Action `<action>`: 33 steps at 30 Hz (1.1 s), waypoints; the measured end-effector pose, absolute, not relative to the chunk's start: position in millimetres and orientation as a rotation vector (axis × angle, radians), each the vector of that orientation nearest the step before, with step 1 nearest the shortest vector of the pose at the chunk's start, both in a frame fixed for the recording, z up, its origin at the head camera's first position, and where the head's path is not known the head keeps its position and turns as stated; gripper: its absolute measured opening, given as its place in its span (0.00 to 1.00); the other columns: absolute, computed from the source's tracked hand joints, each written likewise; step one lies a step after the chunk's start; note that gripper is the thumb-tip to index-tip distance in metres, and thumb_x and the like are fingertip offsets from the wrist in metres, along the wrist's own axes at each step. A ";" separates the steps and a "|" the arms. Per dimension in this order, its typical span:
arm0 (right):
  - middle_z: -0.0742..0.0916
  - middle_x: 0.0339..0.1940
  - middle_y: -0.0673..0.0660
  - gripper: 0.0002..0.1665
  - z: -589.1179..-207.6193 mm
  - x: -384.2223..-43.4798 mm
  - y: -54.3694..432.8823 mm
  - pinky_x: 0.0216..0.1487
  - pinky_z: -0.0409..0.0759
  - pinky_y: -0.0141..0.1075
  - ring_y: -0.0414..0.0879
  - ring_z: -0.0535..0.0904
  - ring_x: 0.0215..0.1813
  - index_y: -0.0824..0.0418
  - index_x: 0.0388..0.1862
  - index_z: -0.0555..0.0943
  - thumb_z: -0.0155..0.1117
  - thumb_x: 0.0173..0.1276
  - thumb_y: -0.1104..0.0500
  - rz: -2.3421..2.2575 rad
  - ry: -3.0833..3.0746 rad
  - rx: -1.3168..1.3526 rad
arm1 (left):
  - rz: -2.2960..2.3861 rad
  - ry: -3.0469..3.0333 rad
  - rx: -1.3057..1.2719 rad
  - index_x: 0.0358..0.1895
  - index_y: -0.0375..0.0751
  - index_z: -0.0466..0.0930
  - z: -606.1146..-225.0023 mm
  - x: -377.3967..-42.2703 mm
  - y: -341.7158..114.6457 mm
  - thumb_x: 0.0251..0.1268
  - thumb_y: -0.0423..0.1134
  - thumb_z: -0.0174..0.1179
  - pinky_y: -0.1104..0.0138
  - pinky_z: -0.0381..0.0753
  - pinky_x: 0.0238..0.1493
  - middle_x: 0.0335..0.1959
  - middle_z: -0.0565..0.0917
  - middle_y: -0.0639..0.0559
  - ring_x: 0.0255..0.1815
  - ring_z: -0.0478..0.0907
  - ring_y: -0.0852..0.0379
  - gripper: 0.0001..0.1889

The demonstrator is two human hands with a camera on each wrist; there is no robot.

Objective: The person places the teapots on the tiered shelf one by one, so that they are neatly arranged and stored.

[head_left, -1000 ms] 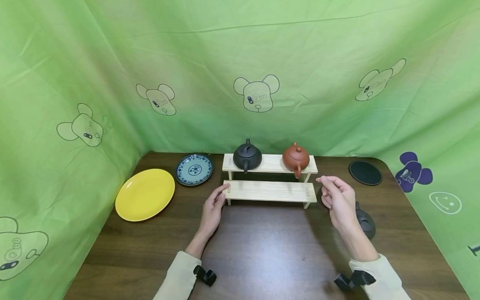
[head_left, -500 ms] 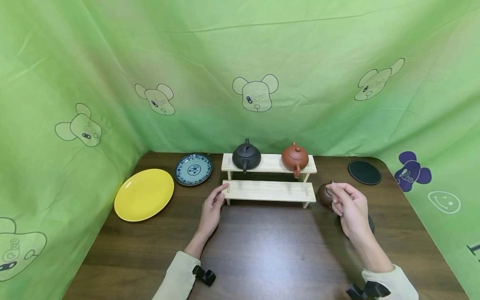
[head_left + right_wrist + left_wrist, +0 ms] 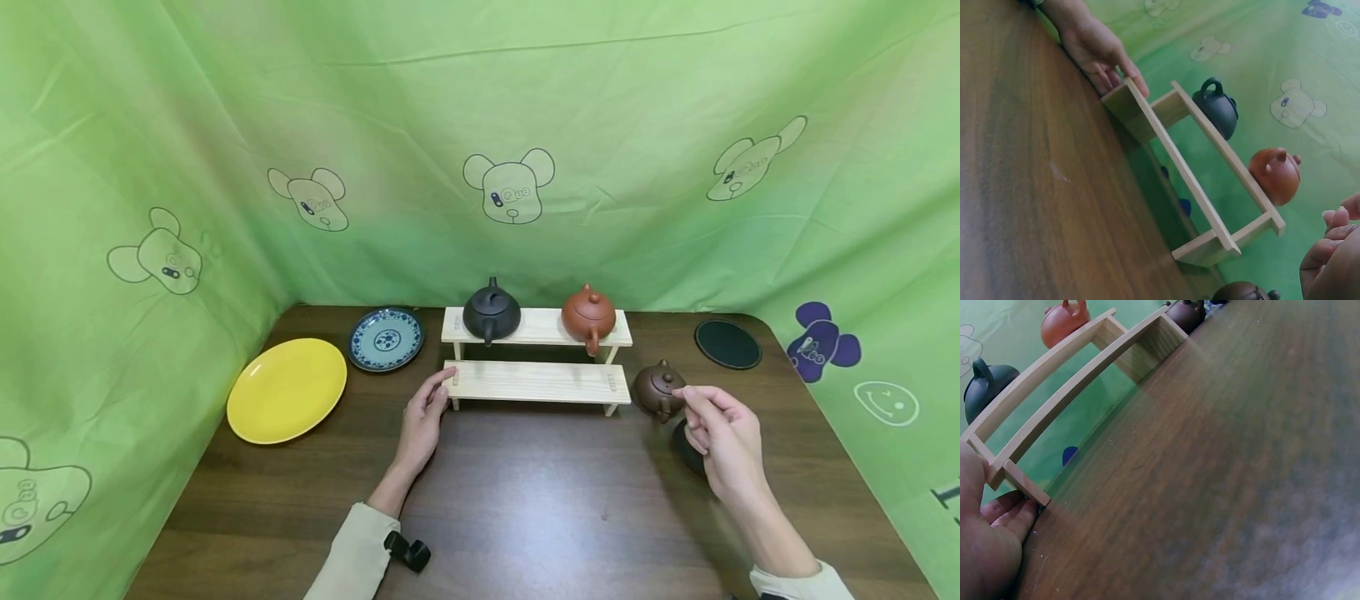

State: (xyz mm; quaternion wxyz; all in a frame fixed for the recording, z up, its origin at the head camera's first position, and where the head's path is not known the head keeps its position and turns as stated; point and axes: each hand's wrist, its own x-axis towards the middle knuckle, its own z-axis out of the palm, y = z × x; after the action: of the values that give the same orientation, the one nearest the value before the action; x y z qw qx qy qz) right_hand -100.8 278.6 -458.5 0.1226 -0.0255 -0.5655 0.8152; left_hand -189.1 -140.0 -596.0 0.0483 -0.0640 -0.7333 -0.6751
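My left hand (image 3: 422, 427) grips the left end of the lower wooden shelf (image 3: 538, 381), fingertips on its top corner and lower fingers by the leg. My right hand (image 3: 729, 437) has curled fingers, thumb and index tips together, nothing seen between them. It hovers just right of a dark brown teapot (image 3: 657, 390) standing on the table; in the right wrist view the brown teapot (image 3: 1244, 291) appears apart from the fingers. A black teapot (image 3: 687, 448) is partly hidden behind the right hand. On the upper shelf (image 3: 542, 327) stand another black teapot (image 3: 491, 313) and a reddish-brown teapot (image 3: 588, 317).
At the left lie a yellow plate (image 3: 287, 392) and a blue patterned plate (image 3: 386, 340). A dark round mat (image 3: 727, 344) is at the back right of the wooden table (image 3: 540, 500). Green printed cloth (image 3: 375, 108) hangs round the back and sides.
My right hand has moved right and toward me, uncovering the brown teapot and covering more of the black teapot on the table. My left hand stays at the shelf end.
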 end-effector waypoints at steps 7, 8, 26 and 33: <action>0.78 0.19 0.48 0.21 -463.1 -88.9 290.3 0.22 0.32 0.41 0.49 0.44 0.22 0.62 0.38 0.92 0.54 0.87 0.73 2.387 -1.636 -0.083 | -2.072 -2.246 -0.207 0.76 0.60 0.82 -598.3 -190.2 -141.7 0.91 0.50 0.55 0.68 0.82 0.68 0.75 0.83 0.55 0.64 0.82 0.55 0.19; 0.78 0.19 0.48 0.22 -463.9 -87.3 291.7 0.22 0.32 0.41 0.49 0.44 0.21 0.62 0.38 0.92 0.54 0.87 0.73 2.392 -1.632 -0.083 | -2.071 -2.247 -0.205 0.75 0.60 0.82 -597.5 -189.5 -141.5 0.91 0.50 0.55 0.68 0.82 0.68 0.75 0.83 0.55 0.63 0.82 0.55 0.19; 0.79 0.20 0.47 0.24 -476.6 -60.1 314.3 0.22 0.29 0.40 0.49 0.40 0.22 0.64 0.38 0.92 0.50 0.88 0.73 2.388 -1.567 -0.098 | -2.021 -2.241 -0.222 0.74 0.56 0.84 -575.0 -178.1 -135.3 0.92 0.45 0.54 0.64 0.84 0.68 0.69 0.85 0.52 0.60 0.81 0.59 0.18; 0.80 0.19 0.48 0.24 -481.3 -53.3 322.8 0.22 0.28 0.40 0.50 0.40 0.21 0.64 0.37 0.92 0.51 0.88 0.73 2.362 -1.586 -0.146 | -2.069 -2.238 -0.209 0.76 0.61 0.82 -596.9 -188.8 -140.5 0.92 0.47 0.55 0.65 0.82 0.70 0.75 0.82 0.56 0.65 0.81 0.56 0.19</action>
State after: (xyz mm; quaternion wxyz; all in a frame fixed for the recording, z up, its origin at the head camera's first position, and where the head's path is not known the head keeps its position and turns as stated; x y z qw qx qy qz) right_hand -53.3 322.8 -481.3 0.1458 -0.0509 -0.5506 0.8203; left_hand -188.8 -140.5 -596.9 0.0433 -0.0683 -0.7318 -0.6767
